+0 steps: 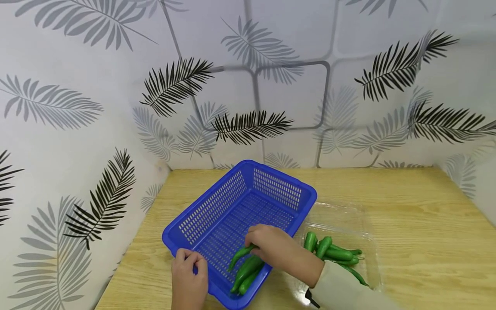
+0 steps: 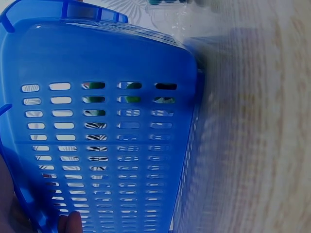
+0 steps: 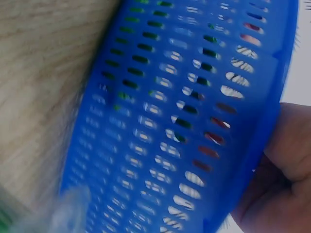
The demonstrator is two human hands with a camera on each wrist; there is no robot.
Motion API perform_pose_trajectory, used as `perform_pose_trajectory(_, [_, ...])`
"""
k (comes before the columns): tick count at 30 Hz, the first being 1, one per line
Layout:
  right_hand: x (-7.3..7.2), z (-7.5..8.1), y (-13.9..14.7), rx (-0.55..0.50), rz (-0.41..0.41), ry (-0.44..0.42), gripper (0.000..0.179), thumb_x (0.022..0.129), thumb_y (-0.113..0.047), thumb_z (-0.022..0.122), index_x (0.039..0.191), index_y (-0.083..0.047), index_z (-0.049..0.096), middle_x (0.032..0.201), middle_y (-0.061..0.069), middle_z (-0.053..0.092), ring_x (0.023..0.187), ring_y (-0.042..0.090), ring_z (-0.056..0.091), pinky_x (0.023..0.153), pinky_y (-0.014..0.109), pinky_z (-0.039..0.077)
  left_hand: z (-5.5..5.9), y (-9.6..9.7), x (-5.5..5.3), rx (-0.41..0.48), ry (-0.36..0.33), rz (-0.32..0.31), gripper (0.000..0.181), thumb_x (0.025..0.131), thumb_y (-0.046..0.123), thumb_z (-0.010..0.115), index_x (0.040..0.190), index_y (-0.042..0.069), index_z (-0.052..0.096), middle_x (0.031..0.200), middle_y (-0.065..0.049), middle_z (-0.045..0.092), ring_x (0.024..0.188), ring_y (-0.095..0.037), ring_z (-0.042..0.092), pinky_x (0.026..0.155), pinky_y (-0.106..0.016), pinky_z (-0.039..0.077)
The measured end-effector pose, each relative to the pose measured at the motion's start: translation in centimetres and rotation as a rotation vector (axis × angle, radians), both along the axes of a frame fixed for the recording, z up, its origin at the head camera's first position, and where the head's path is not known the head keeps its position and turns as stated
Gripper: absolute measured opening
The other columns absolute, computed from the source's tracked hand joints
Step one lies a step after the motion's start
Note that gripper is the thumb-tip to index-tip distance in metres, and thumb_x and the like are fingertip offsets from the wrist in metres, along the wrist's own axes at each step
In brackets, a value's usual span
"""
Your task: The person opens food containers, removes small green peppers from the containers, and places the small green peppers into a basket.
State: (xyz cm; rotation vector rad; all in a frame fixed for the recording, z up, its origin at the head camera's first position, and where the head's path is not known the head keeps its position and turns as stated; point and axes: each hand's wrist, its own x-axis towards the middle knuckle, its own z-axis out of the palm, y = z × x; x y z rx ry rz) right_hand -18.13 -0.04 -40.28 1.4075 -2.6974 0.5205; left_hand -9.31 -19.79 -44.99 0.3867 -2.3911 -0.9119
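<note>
A blue plastic basket [image 1: 217,215] with slotted walls sits at an angle on the table. My left hand [image 1: 189,275] grips its near left rim; a fingertip [image 2: 73,223] shows against the outer wall in the left wrist view. Inside the basket's near end my right hand [image 1: 273,247] pinches a thin green chili pepper [image 1: 239,255] by one end, tip hanging down. Below it lie other green peppers [image 1: 246,272] on the basket floor. In the right wrist view, green shows through the slots and my hand [image 3: 286,170] reaches over the rim.
Right of the basket stands a clear plastic container [image 1: 373,258] with its lid [image 1: 337,215] folded back, holding several green peppers [image 1: 337,253]. The wooden table [image 1: 430,232] runs back to a wall covering [image 1: 286,94] with a leaf pattern.
</note>
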Motion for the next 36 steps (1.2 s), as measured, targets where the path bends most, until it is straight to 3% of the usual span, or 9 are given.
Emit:
perform_pose_trajectory(11, [-1.0, -0.9, -1.9, 0.069, 0.022, -0.076, 0.012, 0.073, -0.009, 0.075, 0.082, -0.016, 0.072, 0.083, -0.009, 0.065, 0.080, 0.006, 0.060, 0.072, 0.023, 0.048, 0.2, 0.1, 0.1, 0.009, -0.048, 0.001, 0.025, 0.082, 0.002, 0.050, 0.061, 0.012, 0.057, 0.080, -0.002, 0.042, 0.074, -0.020, 0.037, 0.067, -0.035, 0.031])
perform_pose_trajectory(18, [-1.4, -1.6, -3.2, 0.139, 0.022, -0.112, 0.015, 0.069, -0.008, 0.076, 0.079, -0.019, 0.074, 0.077, -0.011, 0.066, 0.072, 0.003, 0.060, 0.067, 0.020, 0.048, -0.4, -0.1, -0.2, -0.014, -0.006, -0.005, 0.026, 0.080, 0.000, 0.051, 0.059, 0.015, 0.055, 0.078, -0.001, 0.042, 0.071, -0.019, 0.038, 0.066, -0.034, 0.031])
perform_pose_trajectory(23, [-1.4, -1.8, -3.7, 0.186, 0.024, -0.128, 0.014, 0.072, -0.011, 0.076, 0.082, -0.019, 0.075, 0.080, -0.011, 0.067, 0.075, 0.004, 0.062, 0.068, 0.019, 0.048, -0.4, -0.2, -0.2, -0.015, 0.007, -0.004, 0.027, 0.080, 0.000, 0.051, 0.058, 0.015, 0.054, 0.078, -0.001, 0.041, 0.071, -0.019, 0.038, 0.066, -0.034, 0.031])
perform_pose_trajectory(28, [-1.4, -1.9, -3.7, 0.213, 0.050, -0.128, 0.013, 0.075, -0.015, 0.074, 0.087, -0.019, 0.075, 0.085, -0.011, 0.068, 0.082, 0.005, 0.062, 0.074, 0.021, 0.048, -0.2, -0.1, 0.0, 0.005, -0.029, 0.001, 0.026, 0.081, 0.001, 0.050, 0.058, 0.014, 0.054, 0.079, -0.002, 0.041, 0.073, -0.020, 0.038, 0.067, -0.035, 0.031])
perform_pose_trajectory(32, [-1.5, -1.9, -3.6, 0.212, 0.069, -0.131, 0.014, 0.076, -0.018, 0.074, 0.089, -0.019, 0.075, 0.088, -0.010, 0.068, 0.087, 0.007, 0.062, 0.078, 0.022, 0.047, 0.0, -0.1, 0.0, 0.020, -0.060, -0.001, 0.025, 0.082, 0.003, 0.049, 0.060, 0.012, 0.057, 0.080, -0.001, 0.042, 0.074, -0.020, 0.038, 0.068, -0.035, 0.030])
perform_pose_trajectory(36, [-1.6, -1.9, -3.6, 0.196, 0.071, -0.141, 0.013, 0.078, -0.016, 0.072, 0.090, -0.018, 0.075, 0.089, -0.010, 0.068, 0.087, 0.006, 0.063, 0.079, 0.022, 0.047, 0.0, -0.1, 0.0, 0.014, -0.049, -0.003, 0.026, 0.082, 0.002, 0.050, 0.060, 0.014, 0.056, 0.080, -0.001, 0.042, 0.073, -0.019, 0.038, 0.067, -0.035, 0.030])
